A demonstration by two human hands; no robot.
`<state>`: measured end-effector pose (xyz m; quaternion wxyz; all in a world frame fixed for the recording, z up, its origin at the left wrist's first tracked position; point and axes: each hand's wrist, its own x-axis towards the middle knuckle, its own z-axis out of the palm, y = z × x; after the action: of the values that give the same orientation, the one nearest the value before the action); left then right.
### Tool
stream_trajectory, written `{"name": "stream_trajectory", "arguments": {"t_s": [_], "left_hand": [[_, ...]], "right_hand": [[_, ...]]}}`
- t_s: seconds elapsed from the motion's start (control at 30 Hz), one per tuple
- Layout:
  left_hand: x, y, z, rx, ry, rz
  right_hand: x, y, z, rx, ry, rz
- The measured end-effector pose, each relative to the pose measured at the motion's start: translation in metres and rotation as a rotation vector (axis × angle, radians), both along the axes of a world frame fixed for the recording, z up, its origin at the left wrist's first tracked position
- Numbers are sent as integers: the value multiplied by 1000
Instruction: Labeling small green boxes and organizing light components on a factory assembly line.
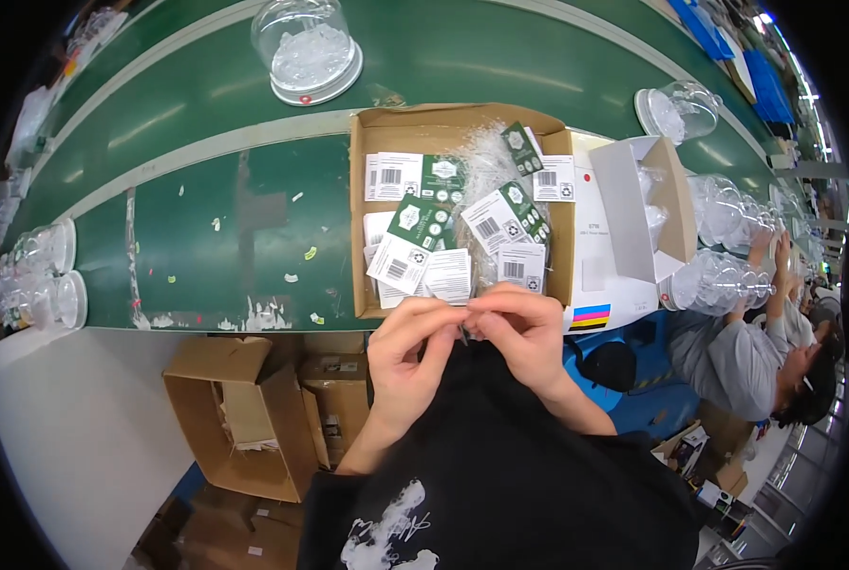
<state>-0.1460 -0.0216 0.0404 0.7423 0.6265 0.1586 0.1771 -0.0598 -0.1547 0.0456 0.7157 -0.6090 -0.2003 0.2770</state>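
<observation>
My left hand [409, 353] and my right hand [527, 334] meet fingertip to fingertip at the near edge of a shallow cardboard box [357, 252]. Both are pinched closed. Whatever lies between the fingertips is too small and too covered to name. Inside the box, just beyond my fingers, lie several folded green-and-white cards [411, 228] printed with barcodes. A loose tangle of thin clear strands [482, 157] runs among them.
A clear dome on a white base [316, 90] stands on the green bench [206, 218]. More domes [728, 214] stand at right near a co-worker [743, 356]. A white open carton [624, 214] sits right of the box. Cardboard boxes [282, 418] stand below the bench.
</observation>
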Motion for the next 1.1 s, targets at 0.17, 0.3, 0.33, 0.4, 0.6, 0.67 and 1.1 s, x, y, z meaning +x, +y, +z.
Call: {"name": "stream_trajectory", "arguments": {"t_s": [0.17,0.3,0.33,0.4,0.6,0.67,1.1], "left_hand": [[5,1,-1,0,-21,-8],[0,1,-3,42,51,40],[2,-1,-4,-49,36,79],[-2,-2,-3,-151,43,91],[3,-2,-9,-104,-40,43],[2,-1,-10,-64,-53,31],[-4,-4,-11,-140,-31,80]], "right_hand": [[6,-1,2,23,47,-64],[1,4,-1,-1,15,-57],[2,5,-3,-11,8,-59],[-1,2,-1,7,18,-11],[3,-1,-2,13,28,-42],[1,0,-3,-36,-20,-59],[0,5,-4,-62,-61,23]]}}
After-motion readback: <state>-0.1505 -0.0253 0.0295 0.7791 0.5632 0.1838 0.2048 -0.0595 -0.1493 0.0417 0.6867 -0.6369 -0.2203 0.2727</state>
